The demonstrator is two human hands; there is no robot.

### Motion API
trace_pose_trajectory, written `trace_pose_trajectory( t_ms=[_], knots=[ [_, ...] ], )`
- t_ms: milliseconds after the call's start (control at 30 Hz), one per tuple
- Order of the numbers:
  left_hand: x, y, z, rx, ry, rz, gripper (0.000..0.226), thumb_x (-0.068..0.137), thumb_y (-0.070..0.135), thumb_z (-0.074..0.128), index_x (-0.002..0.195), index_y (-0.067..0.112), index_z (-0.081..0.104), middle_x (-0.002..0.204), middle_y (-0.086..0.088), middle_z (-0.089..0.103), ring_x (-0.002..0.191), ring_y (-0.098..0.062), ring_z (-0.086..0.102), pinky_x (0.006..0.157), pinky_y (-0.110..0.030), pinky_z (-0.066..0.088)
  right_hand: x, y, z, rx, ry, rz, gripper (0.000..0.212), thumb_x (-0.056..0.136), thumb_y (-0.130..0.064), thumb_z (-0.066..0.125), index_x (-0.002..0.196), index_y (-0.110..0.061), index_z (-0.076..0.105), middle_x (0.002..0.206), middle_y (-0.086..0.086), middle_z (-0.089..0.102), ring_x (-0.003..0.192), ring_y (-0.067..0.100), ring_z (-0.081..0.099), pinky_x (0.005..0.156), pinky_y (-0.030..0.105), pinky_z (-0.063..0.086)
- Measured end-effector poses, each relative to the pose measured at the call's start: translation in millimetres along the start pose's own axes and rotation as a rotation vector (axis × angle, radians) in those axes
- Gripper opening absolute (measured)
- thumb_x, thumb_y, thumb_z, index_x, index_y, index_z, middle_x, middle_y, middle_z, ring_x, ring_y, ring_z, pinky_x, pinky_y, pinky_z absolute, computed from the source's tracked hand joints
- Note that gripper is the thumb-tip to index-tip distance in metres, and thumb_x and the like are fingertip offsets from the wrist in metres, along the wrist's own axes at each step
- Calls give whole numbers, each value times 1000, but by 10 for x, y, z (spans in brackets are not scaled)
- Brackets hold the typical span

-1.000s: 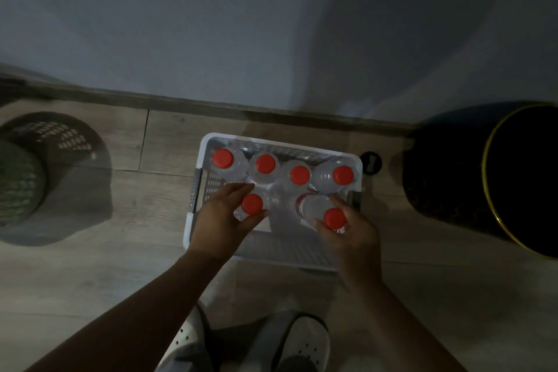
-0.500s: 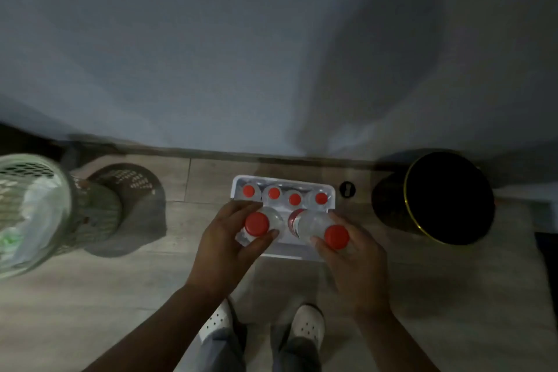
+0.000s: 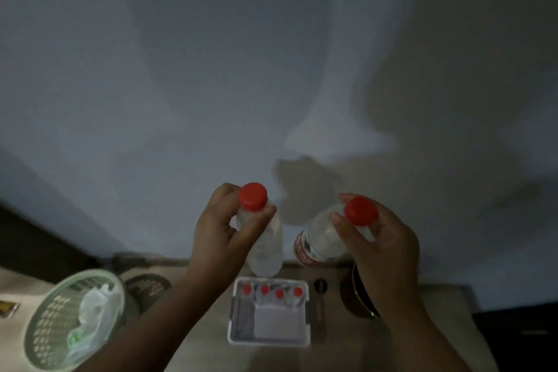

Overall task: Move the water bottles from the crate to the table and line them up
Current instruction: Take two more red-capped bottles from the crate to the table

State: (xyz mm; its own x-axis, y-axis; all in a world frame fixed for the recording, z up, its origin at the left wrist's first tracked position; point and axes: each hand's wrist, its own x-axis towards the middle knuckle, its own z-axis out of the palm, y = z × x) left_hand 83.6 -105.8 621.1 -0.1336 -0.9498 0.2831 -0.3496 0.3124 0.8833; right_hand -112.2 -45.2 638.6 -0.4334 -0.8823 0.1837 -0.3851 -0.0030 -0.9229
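Both hands are raised in front of the pale grey wall [image 3: 211, 69], each with a bottle. The left hand [image 3: 222, 235] has thumb and fingers curled round the neck of a clear plastic water bottle with a red screw cap [image 3: 267, 251]. That bottle hangs nearly upright, its base pointing down toward six o'clock. The right hand [image 3: 385, 248] pinches a second clear red-capped water bottle with a red label band [image 3: 318, 238] just under the cap. This one is tilted, its body slanting toward seven o'clock. The two bottles are close together but not touching.

Directly below them, a white rectangular plastic crate [image 3: 268, 341] sits on the light wood-look floor [image 3: 196, 350]. A row of four more red-capped clear bottles [image 3: 264, 290] stands along its twelve o'clock wall; the near half shows only its pale bottom. At nine o'clock from the crate is a round green perforated basket [image 3: 45, 329] with a crumpled white plastic bag [image 3: 93, 311] inside. At two o'clock, partly behind the right forearm, is a black round bin with a gold rim [image 3: 359, 296]. A small dark round object [image 3: 320, 285] lies on the floor between crate and bin.
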Motion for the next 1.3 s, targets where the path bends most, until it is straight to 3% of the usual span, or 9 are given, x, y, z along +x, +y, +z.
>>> trace_pose_trajectory(
  t_ms=[133, 333, 467, 600, 733, 933, 1067, 1233, 1300],
  knots=[
    [404, 994, -415, -74, 75, 127, 32, 81, 53, 51, 90, 25, 63, 87, 3, 57, 82, -12, 58, 70, -25, 48, 254, -1075, -311, 166, 75, -147, 11, 77, -15, 75, 79, -24, 69, 75, -10, 70, 71, -1, 64, 66, 8, 49],
    [760, 2375, -1018, -104, 142, 313, 37, 83, 52, 50, 88, 17, 61, 87, -5, 61, 80, -12, 59, 71, -27, 47, 488, -2411, -816, 274, 219, -318, 12, 79, -24, 74, 90, -19, 72, 76, -13, 71, 74, 1, 65, 67, 11, 49],
    [848, 3201, -1325, -239, 172, 350, 33, 83, 43, 54, 82, 13, 67, 85, -5, 69, 80, -13, 66, 70, -23, 48, 539, -3113, -1184, 346, 232, -442, 23, 80, -33, 70, 84, -10, 69, 79, 7, 69, 68, 6, 63, 65, 22, 51],
    [778, 3756, -1479, -350, 139, 356, 33, 84, 39, 54, 86, 10, 69, 88, -6, 75, 85, -23, 71, 78, -39, 54, 489, -3585, -1507, 485, 110, -526, 15, 87, -27, 65, 85, -12, 69, 81, 0, 71, 74, 3, 65, 72, 22, 54],
    [528, 3937, -1445, -355, 185, 310, 32, 79, 39, 55, 85, 10, 67, 84, -9, 75, 80, -26, 72, 77, -40, 55, 448, -3722, -1657, 478, -53, -551, 13, 86, -30, 64, 82, -18, 68, 84, 1, 73, 81, 12, 69, 79, 33, 53],
    [85, 3842, -1408, -285, 392, 224, 29, 78, 39, 56, 81, 13, 69, 81, -8, 74, 78, -25, 72, 77, -41, 56, 307, -3703, -1502, 493, -252, -584, 18, 82, -36, 66, 79, -18, 67, 78, -1, 73, 76, 9, 69, 72, 22, 56],
    [-246, 3669, -1626, -235, 521, 181, 26, 79, 38, 58, 80, 15, 70, 80, -8, 74, 78, -26, 71, 76, -40, 56, 118, -3683, -1134, 516, -413, -591, 23, 82, -35, 66, 84, -12, 66, 78, 2, 72, 74, 9, 68, 67, 16, 54],
    [-725, 3387, -2162, -183, 674, 129, 24, 75, 40, 64, 78, 17, 71, 79, -9, 74, 76, -24, 72, 74, -38, 56, -258, -3750, -435, 518, -600, -595, 36, 75, -45, 66, 86, -10, 66, 79, 4, 71, 74, 10, 68, 71, 21, 56],
    [-913, 3253, -2436, -139, 737, 111, 31, 71, 47, 63, 78, 17, 71, 79, -7, 74, 75, -22, 71, 72, -36, 55, -454, -3823, -103, 529, -662, -606, 43, 75, -48, 62, 85, -6, 65, 78, 12, 68, 74, 20, 66, 70, 27, 55]
  ],
)
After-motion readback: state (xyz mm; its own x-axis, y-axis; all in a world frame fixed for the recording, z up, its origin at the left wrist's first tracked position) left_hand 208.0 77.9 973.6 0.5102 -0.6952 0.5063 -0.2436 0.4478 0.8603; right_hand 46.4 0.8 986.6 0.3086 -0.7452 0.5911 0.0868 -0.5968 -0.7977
